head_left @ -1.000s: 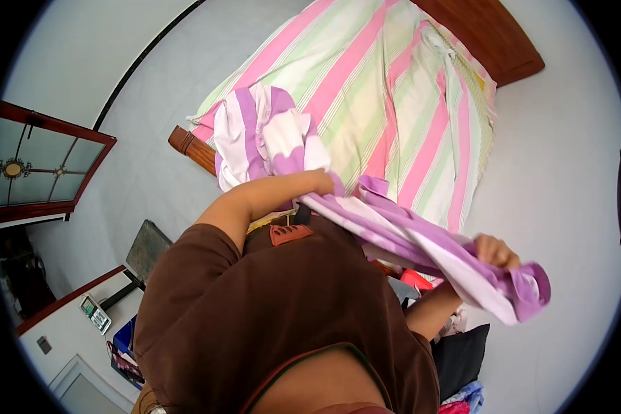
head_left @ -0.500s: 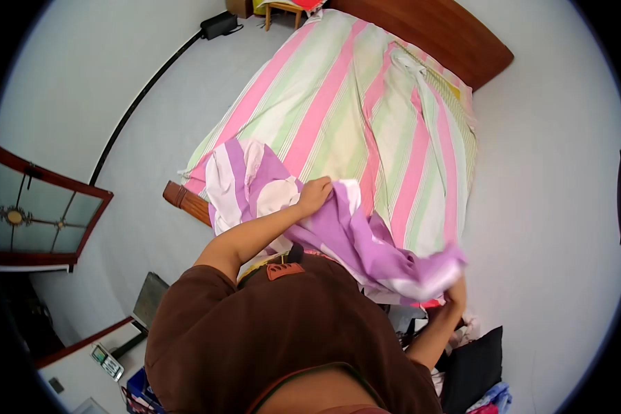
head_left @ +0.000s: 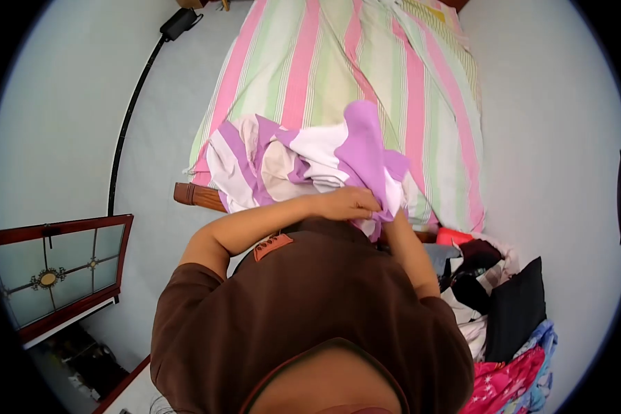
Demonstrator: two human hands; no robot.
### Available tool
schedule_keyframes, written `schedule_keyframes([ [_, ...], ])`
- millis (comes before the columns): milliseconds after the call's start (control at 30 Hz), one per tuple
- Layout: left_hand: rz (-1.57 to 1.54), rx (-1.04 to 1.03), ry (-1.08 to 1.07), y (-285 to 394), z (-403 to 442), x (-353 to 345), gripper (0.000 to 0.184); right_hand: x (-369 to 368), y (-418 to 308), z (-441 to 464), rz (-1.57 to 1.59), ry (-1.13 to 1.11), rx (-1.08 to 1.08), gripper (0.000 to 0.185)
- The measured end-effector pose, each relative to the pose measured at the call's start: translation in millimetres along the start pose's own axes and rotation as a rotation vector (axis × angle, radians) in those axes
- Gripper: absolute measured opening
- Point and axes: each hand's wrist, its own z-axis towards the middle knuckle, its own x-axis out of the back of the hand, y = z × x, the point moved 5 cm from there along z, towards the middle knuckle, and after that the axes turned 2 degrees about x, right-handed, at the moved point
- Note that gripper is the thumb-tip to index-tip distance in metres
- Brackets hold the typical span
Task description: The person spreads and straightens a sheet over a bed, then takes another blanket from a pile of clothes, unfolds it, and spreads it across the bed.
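A crumpled purple-and-white bed sheet (head_left: 363, 141) lies over the near end of the bed and rises in folds in front of my chest. My left hand (head_left: 352, 203) has its fingers closed on the sheet's near edge. Close beside it, my right hand (head_left: 395, 219) grips the same edge, its fingers mostly hidden behind the fabric. Beneath the sheet, the bed (head_left: 300, 76) has a pink, green and white striped cover.
A wooden bed-frame corner (head_left: 199, 196) juts out at the left. To my right is a pile of clothes with a black cushion (head_left: 516, 310) and pink star-patterned fabric (head_left: 507, 376). A glass-paned door (head_left: 58, 276) stands at left, and a black bag (head_left: 179, 25) lies by the wall.
My right hand has come up and inward from the far right to beside my left hand, bringing its part of the sheet along. My left hand has shifted right, and the view has tilted down.
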Motion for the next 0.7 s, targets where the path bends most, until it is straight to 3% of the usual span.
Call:
schedule_keyframes([
  [67,-0.100,0.150,-0.087,-6.1,-8.1,14.9,0.012,-12.5,-8.8,-2.6,-0.102,0.000,0.032,0.051],
  [133,0.026,0.091,0.186,-6.0,-17.2,47.7,0.015,-25.5,-26.4,-10.7,-0.206,-0.014,0.090,0.051],
  [200,0.015,0.155,0.492,-50.6,-40.5,77.1,0.027,-34.9,-47.1,-24.5,-0.300,-0.024,0.157,0.051],
  [267,0.368,0.305,0.723,-86.8,-66.8,101.2,0.052,-46.2,-77.5,-46.5,-0.389,-0.046,0.252,0.051],
  [367,0.636,0.427,0.711,-137.4,-91.2,106.8,0.085,-64.7,-124.9,-89.4,-0.474,-0.107,0.423,0.051],
  [500,0.841,0.571,0.775,-181.4,-91.6,111.3,0.081,-92.6,-187.2,-164.2,-0.495,-0.301,0.705,0.050],
  [600,0.895,0.702,0.669,-197.5,-85.8,113.8,0.063,-112.4,-225.4,-214.0,-0.471,-0.491,0.897,0.050],
  [633,0.949,0.693,0.659,-205.7,-85.9,116.1,0.043,-116.2,-235.1,-225.0,-0.479,-0.510,0.941,0.050],
  [700,0.610,0.869,0.675,-234.3,-85.9,132.2,0.026,-120.2,-253.1,-234.4,-0.525,-0.487,1.013,0.050],
])
